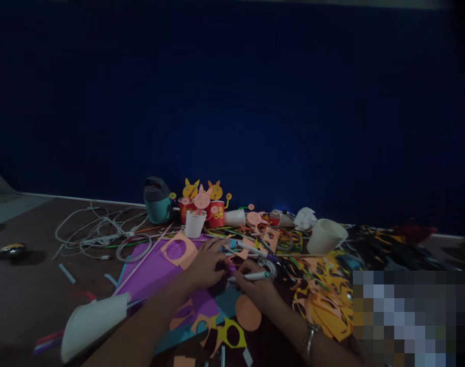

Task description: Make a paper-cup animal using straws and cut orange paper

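My left hand (205, 265) rests over the edge of a purple paper sheet (156, 275), its fingertips curled around something small and dark that I cannot make out. My right hand (253, 288) is shut on a white marker pen (251, 276), close to the left fingertips. Just beyond it lie scissors with a silver ring handle (268, 267). Around the hands are a peach cut-out with a round hole (179, 251), a peach paper circle (248, 313) and a yellow cut-out frame (232, 334). A bracelet (310, 341) circles my right wrist.
Red paper cups with animal faces (217, 214), white paper cups (326, 236) and a teal flask (158, 201) stand at the back. A tangle of white cables (98, 229) lies left. Yellow and orange paper scraps (324, 290) pile right. A dark blue wall (232, 102) rises behind.
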The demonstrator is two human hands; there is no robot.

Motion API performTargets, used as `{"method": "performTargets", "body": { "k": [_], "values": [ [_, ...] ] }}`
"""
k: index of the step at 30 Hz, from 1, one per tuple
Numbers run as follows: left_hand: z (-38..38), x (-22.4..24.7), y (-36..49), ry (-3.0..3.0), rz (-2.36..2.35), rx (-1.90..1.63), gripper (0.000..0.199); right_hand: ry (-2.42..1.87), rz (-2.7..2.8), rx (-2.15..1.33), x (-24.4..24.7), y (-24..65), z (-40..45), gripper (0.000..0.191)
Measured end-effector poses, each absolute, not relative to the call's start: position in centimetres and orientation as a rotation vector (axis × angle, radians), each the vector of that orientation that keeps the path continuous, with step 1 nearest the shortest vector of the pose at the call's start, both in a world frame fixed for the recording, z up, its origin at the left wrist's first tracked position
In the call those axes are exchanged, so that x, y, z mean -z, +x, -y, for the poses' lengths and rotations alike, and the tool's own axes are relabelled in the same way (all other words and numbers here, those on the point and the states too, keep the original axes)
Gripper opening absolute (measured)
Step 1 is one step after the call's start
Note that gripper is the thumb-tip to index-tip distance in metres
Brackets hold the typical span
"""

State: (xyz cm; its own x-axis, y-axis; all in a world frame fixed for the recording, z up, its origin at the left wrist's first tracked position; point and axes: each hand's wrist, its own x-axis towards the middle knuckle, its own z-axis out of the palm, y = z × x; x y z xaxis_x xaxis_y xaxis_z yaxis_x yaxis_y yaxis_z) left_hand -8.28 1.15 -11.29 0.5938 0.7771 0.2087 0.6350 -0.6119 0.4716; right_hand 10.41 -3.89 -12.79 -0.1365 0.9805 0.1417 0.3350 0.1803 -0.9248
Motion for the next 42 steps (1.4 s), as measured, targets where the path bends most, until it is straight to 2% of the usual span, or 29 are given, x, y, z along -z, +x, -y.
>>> {"method": "performTargets", "body": {
  "k": [10,18,26,33,37,42],
  "values": [
    [-0.98,11.00,-8.21,2.471,-1.144,-0.584,0.020,-1.302,1.600,-0.992,12.69,10.29,4.00,0.017],
    [-0.93,11.01,-8.19,2.462,-1.148,-0.594,0.018,-1.269,1.541,-1.145,12.62,10.18,4.13,0.016],
    [-1.04,11.09,-8.23,2.466,-1.141,-0.573,0.023,-1.285,1.595,-0.982,12.57,10.26,4.03,0.018],
    [-1.14,11.35,-8.28,2.479,-1.139,-0.605,0.017,-1.303,1.541,-1.135,12.11,10.08,4.26,0.017],
    [-1.09,11.13,-8.26,2.479,-1.139,-0.572,0.021,-1.282,1.555,-1.054,12.02,10.11,4.20,0.020],
    [-0.94,10.88,-8.18,2.475,-1.149,-0.584,0.017,-1.290,1.580,-1.064,12.10,10.14,4.18,0.019]
  ]
}}
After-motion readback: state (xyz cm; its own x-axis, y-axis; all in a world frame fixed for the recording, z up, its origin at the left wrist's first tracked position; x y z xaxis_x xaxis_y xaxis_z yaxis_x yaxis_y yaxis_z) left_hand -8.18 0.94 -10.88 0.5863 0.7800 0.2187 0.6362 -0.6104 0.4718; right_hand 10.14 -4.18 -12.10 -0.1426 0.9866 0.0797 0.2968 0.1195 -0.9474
